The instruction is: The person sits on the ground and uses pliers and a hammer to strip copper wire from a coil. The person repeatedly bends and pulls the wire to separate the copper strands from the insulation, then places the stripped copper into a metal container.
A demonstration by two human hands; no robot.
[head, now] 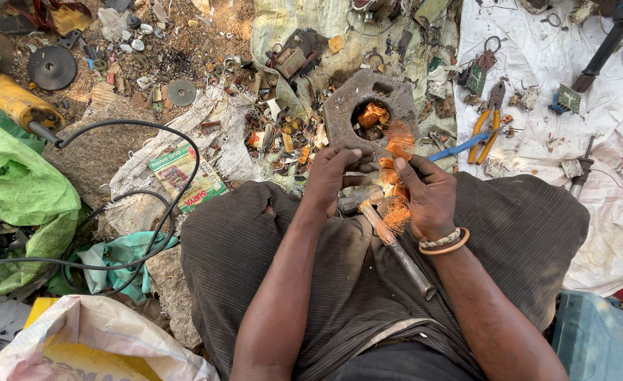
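Nearest us, a hammer [394,247] lies across our lap, its handle running back toward our right forearm. Above it our right hand [430,197] is closed on a frayed bundle of copper wire [396,185], its strands fanning out above and below our fingers. Our left hand [334,180] curls around the same bundle from the other side, touching it. Just beyond our hands a heavy grey metal block [341,113] sits on the ground with more copper in its hole. Farther right, orange-handled pliers [488,120] rest on a white cloth [608,141]; far left lies a yellow angle grinder [11,99].
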